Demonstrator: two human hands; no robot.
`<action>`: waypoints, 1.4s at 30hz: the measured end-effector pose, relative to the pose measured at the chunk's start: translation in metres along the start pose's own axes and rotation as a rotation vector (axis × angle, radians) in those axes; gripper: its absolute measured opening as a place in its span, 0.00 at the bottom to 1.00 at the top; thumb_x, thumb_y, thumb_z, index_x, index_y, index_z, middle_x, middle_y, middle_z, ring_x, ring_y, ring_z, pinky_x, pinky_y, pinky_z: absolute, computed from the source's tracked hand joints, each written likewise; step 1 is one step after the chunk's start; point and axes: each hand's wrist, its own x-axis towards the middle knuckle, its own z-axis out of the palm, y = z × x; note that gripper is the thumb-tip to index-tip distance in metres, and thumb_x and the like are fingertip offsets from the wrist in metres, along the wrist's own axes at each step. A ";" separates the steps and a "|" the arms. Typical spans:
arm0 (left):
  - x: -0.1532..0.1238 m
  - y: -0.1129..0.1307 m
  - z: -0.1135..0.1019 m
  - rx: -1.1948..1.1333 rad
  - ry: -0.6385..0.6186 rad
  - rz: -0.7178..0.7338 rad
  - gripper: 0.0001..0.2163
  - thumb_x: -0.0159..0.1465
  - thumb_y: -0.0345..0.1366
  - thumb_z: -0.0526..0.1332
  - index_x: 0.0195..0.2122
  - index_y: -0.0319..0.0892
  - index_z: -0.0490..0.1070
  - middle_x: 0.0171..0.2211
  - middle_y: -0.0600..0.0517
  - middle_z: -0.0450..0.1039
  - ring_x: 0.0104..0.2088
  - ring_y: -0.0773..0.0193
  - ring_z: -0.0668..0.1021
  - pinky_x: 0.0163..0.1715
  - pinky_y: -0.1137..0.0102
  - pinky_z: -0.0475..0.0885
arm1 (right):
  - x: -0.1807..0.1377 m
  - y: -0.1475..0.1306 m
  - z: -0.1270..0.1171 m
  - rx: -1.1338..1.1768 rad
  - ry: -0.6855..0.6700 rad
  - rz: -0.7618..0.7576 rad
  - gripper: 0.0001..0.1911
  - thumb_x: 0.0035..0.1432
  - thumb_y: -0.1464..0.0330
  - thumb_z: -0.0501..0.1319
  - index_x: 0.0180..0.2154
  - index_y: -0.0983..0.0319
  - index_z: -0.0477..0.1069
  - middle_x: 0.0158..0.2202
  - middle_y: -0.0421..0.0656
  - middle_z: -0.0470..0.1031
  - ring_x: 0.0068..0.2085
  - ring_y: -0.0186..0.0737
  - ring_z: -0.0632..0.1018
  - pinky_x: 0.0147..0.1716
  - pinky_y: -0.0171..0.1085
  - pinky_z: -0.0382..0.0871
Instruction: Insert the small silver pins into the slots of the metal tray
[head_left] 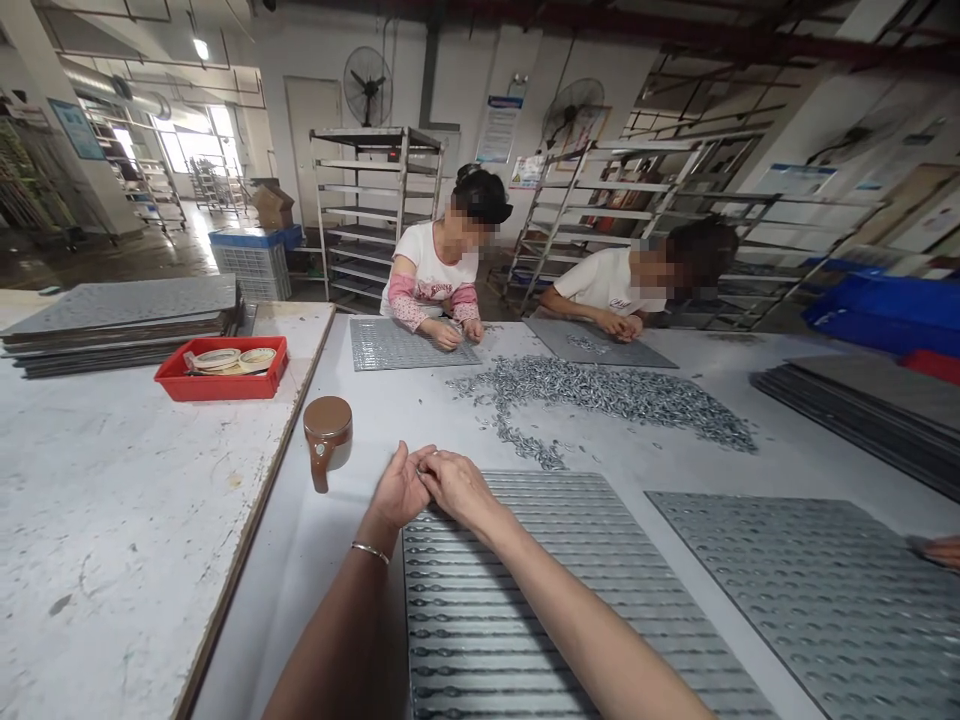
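Note:
My left hand [400, 487] and my right hand [457, 485] meet at the far left corner of a grey slotted tray [540, 600] that lies in front of me. The right hand's fingers pinch something small against the left hand's cupped fingers; what it is I cannot make out. A thin bracelet circles my left wrist. Beyond the tray spreads a long heap of small silver metal parts [600, 390].
A brown lidded mug [328, 438] stands left of my hands. A second grey tray [817, 590] lies to the right, another person's fingertips [943, 550] at its edge. Two people across the table work over their own trays. A red bin [223, 368] and stacked trays [124, 325] sit on the left table.

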 end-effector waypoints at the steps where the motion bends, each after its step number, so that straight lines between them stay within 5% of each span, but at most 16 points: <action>1: 0.000 -0.001 0.001 -0.003 -0.004 -0.004 0.27 0.69 0.56 0.54 0.51 0.35 0.72 0.48 0.36 0.76 0.52 0.47 0.78 0.54 0.53 0.72 | 0.000 0.000 -0.002 0.003 -0.013 0.023 0.07 0.65 0.72 0.59 0.41 0.61 0.76 0.39 0.46 0.79 0.40 0.42 0.77 0.40 0.36 0.62; 4: 0.000 -0.004 0.004 -0.013 -0.060 -0.018 0.25 0.71 0.54 0.52 0.49 0.35 0.73 0.48 0.37 0.76 0.54 0.47 0.77 0.57 0.53 0.69 | 0.000 0.003 -0.008 0.008 -0.020 0.048 0.05 0.65 0.72 0.59 0.39 0.61 0.74 0.36 0.43 0.79 0.36 0.40 0.77 0.35 0.35 0.61; 15: 0.005 0.004 -0.004 -0.009 -0.164 -0.084 0.20 0.70 0.49 0.58 0.50 0.36 0.75 0.52 0.39 0.77 0.58 0.48 0.75 0.61 0.53 0.66 | -0.006 -0.006 -0.003 -0.085 0.100 -0.033 0.09 0.66 0.71 0.56 0.45 0.60 0.73 0.45 0.46 0.78 0.44 0.44 0.78 0.45 0.39 0.67; 24: -0.003 0.007 -0.005 0.211 0.031 0.041 0.04 0.62 0.24 0.67 0.38 0.34 0.78 0.36 0.44 0.80 0.32 0.66 0.79 0.32 0.75 0.75 | -0.015 0.023 0.009 0.515 0.455 0.199 0.08 0.63 0.67 0.54 0.39 0.60 0.71 0.30 0.40 0.76 0.31 0.38 0.76 0.34 0.34 0.68; 28: -0.006 0.017 -0.009 0.141 0.201 0.140 0.05 0.62 0.21 0.66 0.36 0.35 0.76 0.37 0.43 0.79 0.34 0.66 0.80 0.30 0.77 0.75 | -0.039 0.047 0.023 0.733 0.331 0.302 0.12 0.60 0.61 0.55 0.37 0.61 0.72 0.26 0.39 0.76 0.27 0.37 0.76 0.30 0.33 0.68; 33: -0.004 0.022 -0.024 0.140 0.337 0.226 0.04 0.62 0.28 0.69 0.33 0.35 0.75 0.30 0.47 0.76 0.27 0.72 0.76 0.21 0.82 0.68 | -0.078 0.068 0.035 0.690 0.193 0.353 0.09 0.50 0.62 0.60 0.25 0.61 0.72 0.20 0.37 0.71 0.24 0.35 0.69 0.27 0.33 0.61; 42: -0.008 0.018 -0.024 0.217 0.258 0.239 0.17 0.51 0.38 0.77 0.38 0.34 0.78 0.25 0.55 0.68 0.18 0.78 0.61 0.12 0.80 0.49 | -0.066 0.046 0.041 0.595 0.055 0.343 0.09 0.53 0.65 0.57 0.26 0.61 0.73 0.22 0.38 0.74 0.25 0.36 0.72 0.29 0.33 0.61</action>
